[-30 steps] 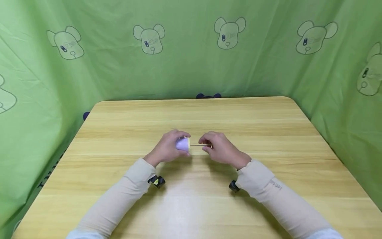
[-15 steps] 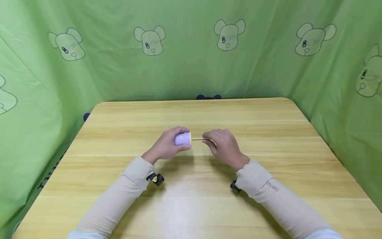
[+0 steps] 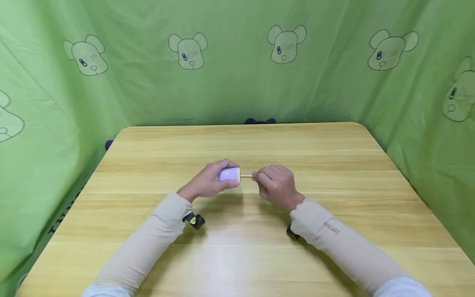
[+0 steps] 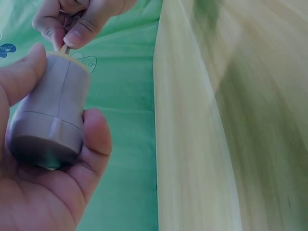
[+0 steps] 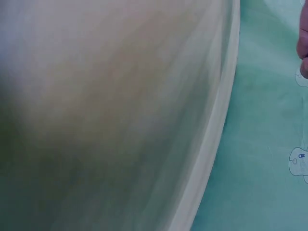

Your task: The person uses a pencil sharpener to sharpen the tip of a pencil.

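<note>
A small purple cylinder [image 3: 228,174] with a yellow end lies on its side between the hands, over the middle of the table. My left hand [image 3: 208,180] grips it, thumb and fingers curled round its wall. A thin gold-coloured stick [image 3: 246,176] juts from the yellow end, and my right hand [image 3: 277,186] pinches its outer part; the fingers hide the tip. In the left wrist view the cylinder [image 4: 50,98] shows a seam along its side and a darker base. Just past the yellow rim [image 4: 73,58] are the right fingertips [image 4: 83,32].
A pale wood-grain table [image 3: 237,255] spreads under both arms, with rounded far corners. Green curtain [image 3: 237,86] printed with bear heads hangs behind it and on both sides. Small black devices sit at the left wrist [image 3: 194,221] and right wrist [image 3: 292,232].
My right hand has turned about the stick, so its knuckles now face up more and its fingers are tighter. Less stick shows than half a second ago. The left hand and cylinder shifted slightly right.
</note>
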{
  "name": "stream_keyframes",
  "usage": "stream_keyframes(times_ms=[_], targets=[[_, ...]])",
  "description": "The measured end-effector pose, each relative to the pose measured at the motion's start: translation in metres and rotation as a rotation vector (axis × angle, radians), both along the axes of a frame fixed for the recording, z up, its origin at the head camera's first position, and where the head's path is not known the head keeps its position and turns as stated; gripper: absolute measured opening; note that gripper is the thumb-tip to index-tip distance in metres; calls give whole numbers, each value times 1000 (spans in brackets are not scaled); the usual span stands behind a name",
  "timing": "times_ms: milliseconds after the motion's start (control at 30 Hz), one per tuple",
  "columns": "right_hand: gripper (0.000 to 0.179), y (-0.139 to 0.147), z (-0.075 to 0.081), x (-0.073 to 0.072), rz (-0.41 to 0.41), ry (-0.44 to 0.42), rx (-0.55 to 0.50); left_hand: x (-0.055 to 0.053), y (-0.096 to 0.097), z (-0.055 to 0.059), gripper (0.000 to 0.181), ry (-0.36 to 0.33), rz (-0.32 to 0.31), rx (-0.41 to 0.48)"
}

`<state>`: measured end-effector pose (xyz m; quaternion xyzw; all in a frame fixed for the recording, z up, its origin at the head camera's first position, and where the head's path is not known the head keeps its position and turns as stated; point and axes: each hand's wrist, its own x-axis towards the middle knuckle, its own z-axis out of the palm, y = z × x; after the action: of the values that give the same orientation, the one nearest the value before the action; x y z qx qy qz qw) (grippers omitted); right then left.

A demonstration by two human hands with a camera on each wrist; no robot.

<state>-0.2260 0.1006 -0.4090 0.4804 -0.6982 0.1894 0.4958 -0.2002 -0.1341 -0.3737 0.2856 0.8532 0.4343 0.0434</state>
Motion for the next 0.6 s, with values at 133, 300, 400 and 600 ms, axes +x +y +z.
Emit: stream_keyframes(times_ms=[133,300,400,600], targets=[[32,-2,-1,0,-13,29,-29,0,2,3,43,18,-51,-19],[36,-2,-2,-1,-6,36,-30,-2,2,4,41,31,-111,-61],[36,-1,-3,-2,-5,18,-25,-2,3,4,42,40,-118,-71],[37,0,2,0,-30,-74,-1,-2,4,5,42,64,-102,-76]])
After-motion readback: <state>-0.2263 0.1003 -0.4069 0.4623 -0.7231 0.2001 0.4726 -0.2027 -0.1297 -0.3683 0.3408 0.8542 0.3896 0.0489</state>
